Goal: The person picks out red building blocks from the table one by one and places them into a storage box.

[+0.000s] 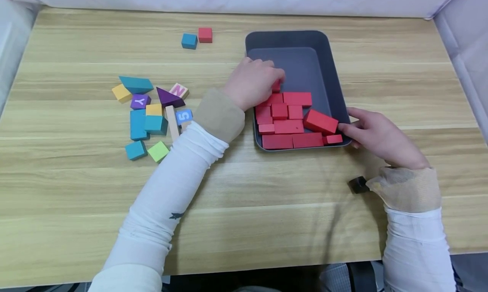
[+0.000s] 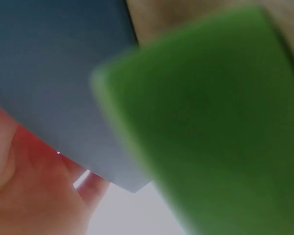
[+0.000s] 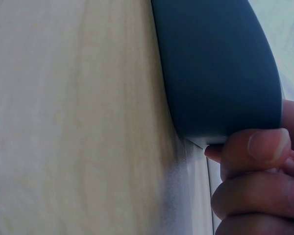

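Observation:
A dark grey tray point(image 1: 299, 57) holds several red wooden blocks point(image 1: 288, 126) packed in rows in its near half. My left hand point(image 1: 254, 82) reaches over the tray's left side, fingers curled down on a red block point(image 1: 276, 87) at the far end of the rows; its fingertips are hidden in the head view. In the left wrist view the tray wall point(image 2: 63, 83) covers part of that hand. At the near right corner my right hand point(image 1: 381, 135) pinches the tray's rim, thumb and fingers showing at the corner in the right wrist view. Beside its thumb, one red block point(image 1: 320, 121) lies tilted over the others.
Left of the tray lies a loose group of blocks: blue point(image 1: 138, 125), purple point(image 1: 169, 98), yellow point(image 1: 122, 93) and a green one point(image 1: 158, 151). A blue cube point(image 1: 189, 41) and a red cube point(image 1: 205, 35) sit farther back. A small black object point(image 1: 359, 185) is by the right wrist.

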A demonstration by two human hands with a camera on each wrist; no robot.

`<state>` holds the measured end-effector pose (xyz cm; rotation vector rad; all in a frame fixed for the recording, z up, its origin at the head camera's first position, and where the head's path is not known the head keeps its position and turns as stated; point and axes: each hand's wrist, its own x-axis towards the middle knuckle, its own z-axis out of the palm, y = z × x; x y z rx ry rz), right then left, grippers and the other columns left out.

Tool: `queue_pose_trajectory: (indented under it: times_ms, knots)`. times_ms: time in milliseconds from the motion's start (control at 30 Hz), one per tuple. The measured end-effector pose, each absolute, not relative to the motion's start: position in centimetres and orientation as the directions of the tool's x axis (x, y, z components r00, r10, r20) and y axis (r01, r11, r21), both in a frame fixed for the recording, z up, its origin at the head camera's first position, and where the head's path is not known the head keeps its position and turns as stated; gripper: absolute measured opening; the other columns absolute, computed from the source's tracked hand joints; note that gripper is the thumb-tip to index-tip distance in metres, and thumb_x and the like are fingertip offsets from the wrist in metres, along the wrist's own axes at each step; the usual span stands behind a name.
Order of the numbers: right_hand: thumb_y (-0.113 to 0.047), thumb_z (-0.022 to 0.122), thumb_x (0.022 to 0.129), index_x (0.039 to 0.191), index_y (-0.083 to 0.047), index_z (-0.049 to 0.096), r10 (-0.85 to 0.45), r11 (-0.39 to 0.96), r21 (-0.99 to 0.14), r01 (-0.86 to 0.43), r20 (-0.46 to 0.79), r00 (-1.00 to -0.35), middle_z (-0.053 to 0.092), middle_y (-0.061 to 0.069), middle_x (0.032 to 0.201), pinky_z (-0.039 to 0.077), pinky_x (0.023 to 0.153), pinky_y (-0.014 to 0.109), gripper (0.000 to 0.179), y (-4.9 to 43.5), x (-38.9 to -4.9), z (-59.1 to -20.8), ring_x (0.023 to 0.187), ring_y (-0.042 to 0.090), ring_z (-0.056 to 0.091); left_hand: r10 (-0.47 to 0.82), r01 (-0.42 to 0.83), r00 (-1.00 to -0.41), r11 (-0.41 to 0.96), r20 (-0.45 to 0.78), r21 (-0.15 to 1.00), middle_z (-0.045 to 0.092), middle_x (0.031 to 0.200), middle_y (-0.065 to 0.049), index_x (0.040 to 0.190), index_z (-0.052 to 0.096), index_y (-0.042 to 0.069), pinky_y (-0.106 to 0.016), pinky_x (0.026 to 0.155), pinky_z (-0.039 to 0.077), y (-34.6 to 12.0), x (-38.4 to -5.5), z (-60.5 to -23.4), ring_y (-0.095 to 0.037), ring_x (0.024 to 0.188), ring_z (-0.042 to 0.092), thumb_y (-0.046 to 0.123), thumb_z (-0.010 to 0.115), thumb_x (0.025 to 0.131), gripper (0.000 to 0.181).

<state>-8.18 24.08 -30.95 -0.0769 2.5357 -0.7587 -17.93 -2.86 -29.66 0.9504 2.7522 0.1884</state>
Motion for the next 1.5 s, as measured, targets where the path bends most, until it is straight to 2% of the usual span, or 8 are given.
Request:
queue_pose_trajectory:
  times_ms: [233,400,567,833,1033,1333,1500]
  knots:
    - [-0.035,0.047,0.091,0.125,-0.019,0.043,-0.186,0.837,-0.540,0.094,-0.442,-0.877,0.055,0.010,0.064,0.033,0.051,0.028,0.038,24.2,-8.0,-30.9,0.060,0.022,0.052,0.618,0.590,-0.754,0.786,-0.221,0.186,0.050,0.115,-0.005,0.126,0.049,0.021,-0.039,0.093,0.031,-2.5,-17.9,-29.5,-0.021,0.105,0.049,0.019,0.051,0.086,0.040]
    - [-0.035,0.047,0.091,0.125,-0.018,0.043,-0.183,0.842,-0.533,0.090,-0.438,-0.880,0.055,0.010,0.064,0.034,0.050,0.028,0.038,24.2,-8.0,-31.0,0.060,0.021,0.052,0.616,0.565,-0.754,0.785,-0.228,0.253,0.043,0.126,-0.006,0.132,0.043,0.019,-0.034,0.093,0.036,-3.1,-18.2,-28.8,-0.022,0.114,0.040,0.022,0.049,0.088,0.045]
    - [-0.034,0.047,0.091,0.125,-0.018,0.043,-0.191,0.839,-0.537,0.089,-0.442,-0.876,0.057,0.009,0.065,0.034,0.051,0.027,0.038,24.1,-8.0,-31.0,0.060,0.021,0.052,0.578,0.513,-0.793,0.803,-0.190,0.303,0.040,0.131,-0.002,0.134,0.040,0.021,-0.027,0.094,0.035,-4.5,-18.6,-27.5,-0.016,0.116,0.037,0.027,0.044,0.090,0.044]
    - [-0.035,0.047,0.091,0.126,-0.018,0.042,-0.172,0.845,-0.525,0.100,-0.443,-0.880,0.056,0.009,0.065,0.033,0.052,0.028,0.039,24.3,-7.6,-30.6,0.061,0.021,0.052,0.479,0.410,-0.859,0.854,-0.180,0.320,0.037,0.135,0.003,0.137,0.034,0.025,-0.025,0.095,0.034,-5.8,-19.2,-26.5,-0.011,0.119,0.038,0.032,0.041,0.091,0.047]
    - [-0.034,0.047,0.091,0.129,-0.018,0.040,-0.176,0.833,-0.542,0.108,-0.447,-0.877,0.057,0.009,0.066,0.035,0.053,0.027,0.042,24.1,-7.2,-30.6,0.060,0.022,0.052,0.379,0.308,-0.911,0.888,-0.165,0.340,0.029,0.142,0.007,0.139,0.029,0.028,-0.030,0.099,0.030,-7.4,-20.5,-26.7,-0.010,0.127,0.029,0.032,0.037,0.092,0.048]
    - [-0.034,0.048,0.091,0.129,-0.020,0.041,-0.180,0.825,-0.553,0.116,-0.451,-0.874,0.058,0.008,0.067,0.036,0.057,0.026,0.041,23.3,-6.6,-30.8,0.061,0.021,0.054,0.234,0.156,-0.951,0.928,-0.202,0.337,0.023,0.144,-0.007,0.141,0.027,0.016,-0.045,0.100,0.027,-11.5,-22.6,-28.2,-0.026,0.129,0.026,0.019,0.036,0.092,0.050]
    - [-0.033,0.048,0.091,0.131,-0.020,0.040,-0.183,0.830,-0.547,0.110,-0.453,-0.872,0.059,0.007,0.068,0.037,0.059,0.026,0.043,23.1,-6.4,-30.6,0.061,0.020,0.054,0.227,0.142,-0.938,0.941,-0.263,0.308,0.029,0.140,-0.013,0.141,0.024,0.012,-0.049,0.097,0.029,-12.8,-23.3,-28.4,-0.030,0.126,0.029,0.019,0.035,0.092,0.051]
